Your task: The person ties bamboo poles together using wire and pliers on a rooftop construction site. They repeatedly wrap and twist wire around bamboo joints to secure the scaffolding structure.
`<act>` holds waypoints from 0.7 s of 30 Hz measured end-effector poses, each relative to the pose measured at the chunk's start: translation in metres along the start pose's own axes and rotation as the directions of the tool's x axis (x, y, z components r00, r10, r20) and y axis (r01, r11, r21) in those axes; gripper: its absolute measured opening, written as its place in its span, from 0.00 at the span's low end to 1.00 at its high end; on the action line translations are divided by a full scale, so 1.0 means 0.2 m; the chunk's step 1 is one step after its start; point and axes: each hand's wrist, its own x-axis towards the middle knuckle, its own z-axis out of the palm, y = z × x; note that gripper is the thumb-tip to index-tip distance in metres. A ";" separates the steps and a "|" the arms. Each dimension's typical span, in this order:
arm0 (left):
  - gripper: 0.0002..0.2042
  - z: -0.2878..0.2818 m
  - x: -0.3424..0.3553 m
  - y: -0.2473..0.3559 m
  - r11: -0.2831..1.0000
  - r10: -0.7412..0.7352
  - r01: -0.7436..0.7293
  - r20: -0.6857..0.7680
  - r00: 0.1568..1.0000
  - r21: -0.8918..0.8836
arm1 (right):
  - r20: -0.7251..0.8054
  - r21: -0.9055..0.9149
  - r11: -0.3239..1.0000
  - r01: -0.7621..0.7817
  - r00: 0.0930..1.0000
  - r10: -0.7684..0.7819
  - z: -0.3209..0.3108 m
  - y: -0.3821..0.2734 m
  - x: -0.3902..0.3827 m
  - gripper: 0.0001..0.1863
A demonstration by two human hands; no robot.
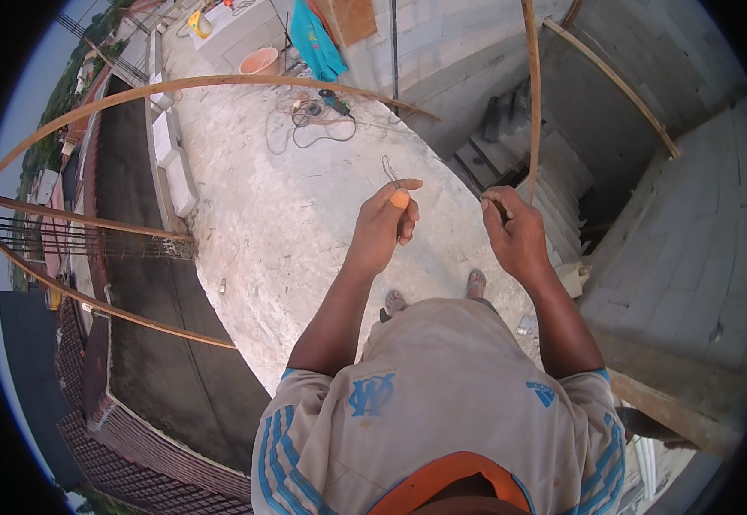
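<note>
My left hand [382,225] is closed in front of me over the pale concrete floor, its thumb against a small rounded orange thing [399,198]. A thin looped piece of wire or cord [387,166] sticks up past its fingers; whether it joins the orange thing, I cannot tell. To the right, apart from it and at about the same height, my right hand [515,230] has thumb and fingertips pinched together. Whatever lies in that pinch, if anything, is too small to make out.
Ahead lies a corded power tool [333,103], near an orange basin [259,62] and a blue cloth [317,41]. Right of the slab edge, a stairwell [553,184] drops away. Wooden poles [534,94] cross the view. Blocks [172,159] line the left edge above lower roofs.
</note>
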 end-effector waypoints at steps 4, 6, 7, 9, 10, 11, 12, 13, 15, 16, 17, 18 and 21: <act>0.18 0.03 -0.03 0.07 0.982 0.044 -0.036 -0.039 0.998 0.188 | -0.001 -0.023 0.994 0.106 0.994 -0.106 0.00 -0.06 -0.02 0.05; 0.18 0.04 -0.04 0.07 0.948 0.128 -0.104 -0.061 0.990 0.302 | 0.001 -0.100 0.988 0.119 0.993 -0.119 0.01 -0.09 -0.04 0.05; 0.17 0.05 -0.04 0.06 0.923 0.172 -0.137 -0.068 0.983 0.359 | -0.018 -0.139 0.978 0.158 0.987 -0.162 0.02 -0.10 -0.05 0.04; 0.14 0.05 -0.04 0.05 0.910 0.206 -0.156 -0.094 0.974 0.385 | -0.049 -0.218 0.949 0.230 0.968 -0.246 0.04 -0.11 -0.06 0.04; 0.13 0.05 -0.04 0.04 0.902 0.223 -0.164 -0.106 0.969 0.399 | -0.050 -0.219 0.947 0.236 0.966 -0.253 0.05 -0.12 -0.06 0.05; 0.13 0.05 -0.03 0.03 0.898 0.236 -0.173 -0.110 0.966 0.405 | -0.051 -0.221 0.945 0.242 0.964 -0.259 0.05 -0.13 -0.06 0.05; 0.13 0.05 -0.03 0.02 0.893 0.246 -0.180 -0.114 0.962 0.412 | -0.052 -0.223 0.943 0.246 0.963 -0.264 0.06 -0.14 -0.06 0.05; 0.14 0.05 -0.03 0.01 0.888 0.257 -0.187 -0.117 0.959 0.420 | -0.058 -0.233 0.940 0.248 0.962 -0.268 0.06 -0.14 -0.07 0.05; 0.15 0.05 -0.02 0.01 0.867 0.291 -0.211 -0.114 0.950 0.451 | -0.072 -0.252 0.934 0.252 0.958 -0.277 0.07 -0.14 -0.07 0.06; 0.15 0.05 -0.02 0.00 0.856 0.307 -0.223 -0.112 0.945 0.467 | -0.088 -0.269 0.922 0.279 0.946 -0.312 0.07 -0.15 -0.07 0.06; 0.14 0.06 -0.02 0.01 0.870 0.285 -0.202 -0.124 0.951 0.449 | -0.103 -0.287 0.908 0.305 0.933 -0.346 0.07 -0.16 -0.06 0.07; 0.14 0.08 -0.03 0.03 0.883 0.261 -0.181 -0.133 0.956 0.433 | -0.120 -0.305 0.894 0.329 0.918 -0.378 0.07 -0.16 -0.07 0.07; 0.14 0.09 -0.03 0.03 0.903 0.217 -0.141 -0.149 0.965 0.405 | -0.118 -0.354 0.857 0.375 0.891 -0.439 0.08 -0.15 -0.06 0.09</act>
